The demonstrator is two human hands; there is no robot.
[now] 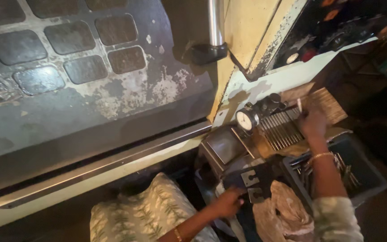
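My right hand [312, 123] reaches forward and holds a thin metal rod [299, 105] above a row of several similar rods [282, 129] laid side by side on a rack. A round dial gauge [246, 120] stands just left of the rods. My left hand [227, 202] rests low against a dark block that carries two small grey metal brackets [250, 178], with its fingers curled at the block's edge. A bangle sits on each wrist.
A dark bin [363, 172] of loose metal rods lies under my right forearm. A crumpled cloth [283, 210] sits between my arms. A large machine door with dark window panels [68, 45] fills the left. A control panel with red buttons [310, 54] is at the upper right.
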